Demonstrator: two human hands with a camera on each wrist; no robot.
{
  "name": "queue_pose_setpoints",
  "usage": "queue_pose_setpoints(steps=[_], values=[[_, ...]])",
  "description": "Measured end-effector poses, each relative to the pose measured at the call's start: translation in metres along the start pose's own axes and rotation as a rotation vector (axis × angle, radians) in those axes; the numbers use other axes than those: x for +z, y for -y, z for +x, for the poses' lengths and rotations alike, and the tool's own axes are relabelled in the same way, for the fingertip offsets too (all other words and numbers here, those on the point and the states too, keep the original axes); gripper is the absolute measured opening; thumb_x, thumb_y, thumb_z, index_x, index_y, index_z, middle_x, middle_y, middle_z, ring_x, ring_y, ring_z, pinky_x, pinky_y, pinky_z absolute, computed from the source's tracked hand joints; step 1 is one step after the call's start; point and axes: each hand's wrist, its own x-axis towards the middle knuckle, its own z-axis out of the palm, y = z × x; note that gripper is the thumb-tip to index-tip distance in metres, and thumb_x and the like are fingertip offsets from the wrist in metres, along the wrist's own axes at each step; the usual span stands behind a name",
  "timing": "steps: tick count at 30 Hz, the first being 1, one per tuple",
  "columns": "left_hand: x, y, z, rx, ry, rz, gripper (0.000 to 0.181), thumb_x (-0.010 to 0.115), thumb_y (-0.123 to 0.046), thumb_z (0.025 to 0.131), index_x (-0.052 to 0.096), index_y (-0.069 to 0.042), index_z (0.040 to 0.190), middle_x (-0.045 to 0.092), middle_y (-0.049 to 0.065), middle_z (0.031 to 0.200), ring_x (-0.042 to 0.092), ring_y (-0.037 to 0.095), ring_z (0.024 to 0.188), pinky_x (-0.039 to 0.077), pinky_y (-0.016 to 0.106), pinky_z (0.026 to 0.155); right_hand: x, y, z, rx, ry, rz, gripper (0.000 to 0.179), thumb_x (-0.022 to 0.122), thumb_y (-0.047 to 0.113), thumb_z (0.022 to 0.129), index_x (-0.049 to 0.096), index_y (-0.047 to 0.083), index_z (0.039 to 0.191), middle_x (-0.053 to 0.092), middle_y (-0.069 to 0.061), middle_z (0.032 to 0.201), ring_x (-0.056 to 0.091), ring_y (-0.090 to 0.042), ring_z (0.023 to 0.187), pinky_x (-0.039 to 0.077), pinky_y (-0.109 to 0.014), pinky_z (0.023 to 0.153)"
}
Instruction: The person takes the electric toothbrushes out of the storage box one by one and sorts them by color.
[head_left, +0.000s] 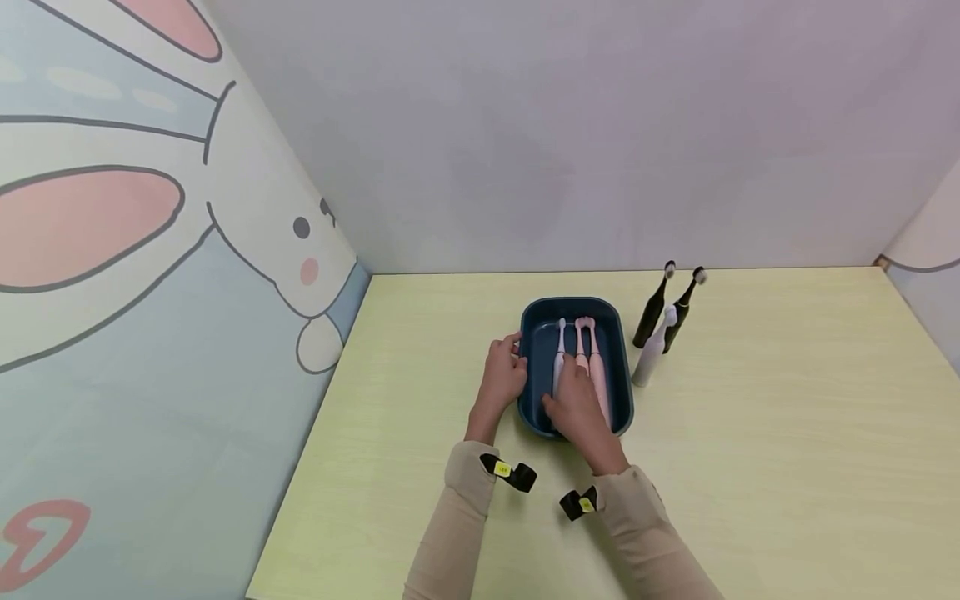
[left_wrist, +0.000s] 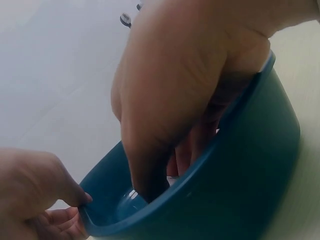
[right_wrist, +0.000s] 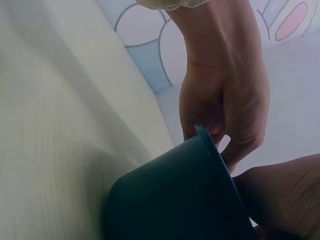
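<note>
The pale electric toothbrush (head_left: 558,367) lies in a blue tub (head_left: 538,350), just below the frame's middle, beside two pink toothbrushes (head_left: 597,367). The left hand (head_left: 504,375) pinches the tub's left rim. The right hand (head_left: 579,406), thumb spread, covers the pale toothbrush's bottom; I cannot tell if it grips.

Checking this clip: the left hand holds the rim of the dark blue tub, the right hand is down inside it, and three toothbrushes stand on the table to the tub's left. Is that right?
One slip: the three standing toothbrushes are to the right of the tub, as the head view shows. The left hand and right hand are as stated.
</note>
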Motion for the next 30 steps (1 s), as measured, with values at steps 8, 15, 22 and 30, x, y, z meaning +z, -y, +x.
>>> queue_pose_setpoints(steps=[8,15,22,30], values=[[0.001,-0.003,-0.003,-0.012,0.002,0.002,0.043,0.053,-0.004,0.093,0.050,-0.004,0.136,0.051,0.013,0.106,0.055,0.018,0.081,0.049,0.031,0.075,0.005,0.001,0.003,-0.030,0.038,-0.057,0.074,0.067,0.016,0.088,0.024,-0.009,0.142,0.041,-0.033,0.134,0.049,-0.040,0.116,0.043,-0.050,0.097],[0.000,-0.003,-0.004,-0.003,-0.006,0.015,0.043,0.054,-0.005,0.093,0.051,-0.005,0.136,0.051,0.011,0.104,0.052,0.016,0.078,0.047,0.029,0.074,0.009,0.001,0.008,-0.029,0.032,-0.080,0.068,0.066,0.017,0.088,0.030,-0.010,0.139,0.046,-0.030,0.128,0.051,-0.037,0.108,0.045,-0.048,0.093],[0.000,-0.004,-0.004,-0.004,-0.003,0.016,0.044,0.054,-0.005,0.093,0.050,-0.005,0.137,0.051,0.011,0.104,0.051,0.016,0.077,0.046,0.029,0.073,0.011,0.003,0.012,-0.014,0.026,-0.119,0.062,0.066,0.020,0.089,0.037,-0.011,0.134,0.048,-0.028,0.122,0.050,-0.035,0.104,0.045,-0.046,0.091],[0.000,-0.003,-0.003,-0.008,0.009,0.005,0.044,0.052,-0.005,0.094,0.049,-0.005,0.138,0.050,0.012,0.107,0.052,0.016,0.079,0.046,0.028,0.073,0.012,0.007,0.018,0.023,0.026,-0.127,0.056,0.066,0.019,0.089,0.040,-0.011,0.129,0.048,-0.028,0.121,0.051,-0.035,0.104,0.046,-0.046,0.089]])
